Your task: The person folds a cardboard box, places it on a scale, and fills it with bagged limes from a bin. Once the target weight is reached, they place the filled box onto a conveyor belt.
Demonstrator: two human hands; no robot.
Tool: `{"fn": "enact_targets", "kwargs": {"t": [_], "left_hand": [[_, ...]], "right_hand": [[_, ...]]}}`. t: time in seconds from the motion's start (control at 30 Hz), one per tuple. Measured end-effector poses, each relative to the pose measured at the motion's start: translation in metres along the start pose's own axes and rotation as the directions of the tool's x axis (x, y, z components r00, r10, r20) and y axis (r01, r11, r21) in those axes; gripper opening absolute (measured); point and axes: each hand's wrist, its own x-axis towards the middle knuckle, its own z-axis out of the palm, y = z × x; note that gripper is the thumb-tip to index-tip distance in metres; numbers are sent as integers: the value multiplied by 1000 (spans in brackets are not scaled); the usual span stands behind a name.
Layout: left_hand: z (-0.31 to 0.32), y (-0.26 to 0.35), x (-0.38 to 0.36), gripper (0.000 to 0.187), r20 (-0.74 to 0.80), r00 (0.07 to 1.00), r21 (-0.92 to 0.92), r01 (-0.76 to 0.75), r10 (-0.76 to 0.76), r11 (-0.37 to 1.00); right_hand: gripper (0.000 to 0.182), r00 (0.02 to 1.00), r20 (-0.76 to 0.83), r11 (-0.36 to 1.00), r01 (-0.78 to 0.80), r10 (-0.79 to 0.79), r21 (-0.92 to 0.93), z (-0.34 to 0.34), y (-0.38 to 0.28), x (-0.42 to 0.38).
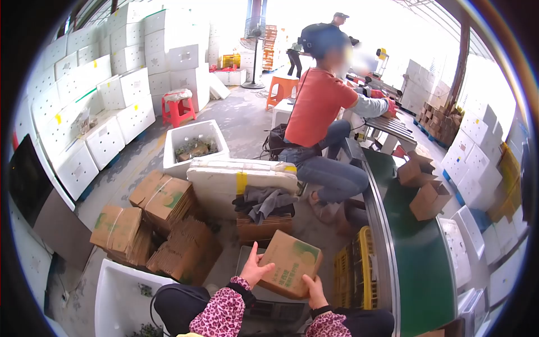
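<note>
A closed brown cardboard box (291, 264) with green print is held between my two hands, above what looks like a scale (275, 310). My left hand (255, 269) grips its left side, thumb on the top face. On its lower right edge rests my right hand (314, 290), with the fingers partly hidden. Just beyond the box lies a grey cloth (264, 203) on a stack of cardboard. Bundled flat cartons (185, 250) stand to the left.
A green conveyor belt (415, 247) with open cartons (429, 200) runs along the right. A yellow crate (366, 267) stands beside it. Ahead sits a co-worker in a red shirt (315, 106). White foam boxes (193, 147) stand left; one (106, 297) is near my left knee.
</note>
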Motion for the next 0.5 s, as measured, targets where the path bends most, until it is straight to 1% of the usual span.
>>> {"fn": "enact_targets", "kwargs": {"t": [0.03, 0.07, 0.1, 0.13, 0.17, 0.2, 0.23, 0.27, 0.3, 0.37, 0.4, 0.43, 0.47, 0.5], "left_hand": [[-2, 8, 3, 74, 4, 1000, 14, 5, -5, 1000], [-6, 16, 6, 70, 62, 998, 207, -27, 14, 978], [-9, 21, 7, 66, 123, 992, 389, -71, 25, 918], [-4, 24, 5, 48, 127, 989, 476, -124, 72, 871], [0, 27, 2, 48, 125, 990, 486, -121, 69, 866], [9, 41, -7, 39, 155, 984, 717, -175, 91, 675], [15, 48, -13, 32, 191, 977, 880, -215, 100, 423], [18, 43, -16, 24, 157, 982, 894, -186, 102, 409], [17, 39, -17, 24, 153, 983, 898, -181, 101, 400], [13, 29, -15, 24, 168, 984, 916, -177, 55, 360], [11, 24, -14, 23, 164, 986, 922, -165, 34, 351], [8, 13, -12, 23, 161, 986, 923, -162, 31, 349], [6, 2, -12, 23, 198, 979, 925, -202, 46, 320], [5, -5, -13, 23, 235, 970, 925, -242, 59, 292]], "right_hand": [[60, 1000, -2, 1000, -5, 5, 15, 0, 8, -2], [58, 984, 114, 989, -144, 138, 41, 0, 17, -4], [56, 937, 235, 959, -279, 260, 49, 4, 24, -7], [51, 892, 366, 950, -306, 265, 59, 8, 37, -6], [51, 889, 373, 948, -310, 265, 66, 12, 48, -4], [50, 831, 441, 917, -397, 338, 46, 17, 59, -2], [48, 762, 505, 878, -479, 406, 17, 20, 70, 0], [47, 750, 527, 858, -508, 399, 73, 22, 81, 2], [47, 745, 536, 856, -511, 398, 75, 22, 92, 6], [47, 718, 591, 812, -558, 368, 173, 24, 109, 13], [47, 714, 595, 809, -562, 368, 174, 26, 111, 14], [47, 665, 612, 745, -643, 428, 177, 29, 109, 15], [46, 612, 627, 675, -716, 483, 178, 30, 107, 16], [46, 610, 626, 672, -718, 486, 179, 36, 100, 14]]}}
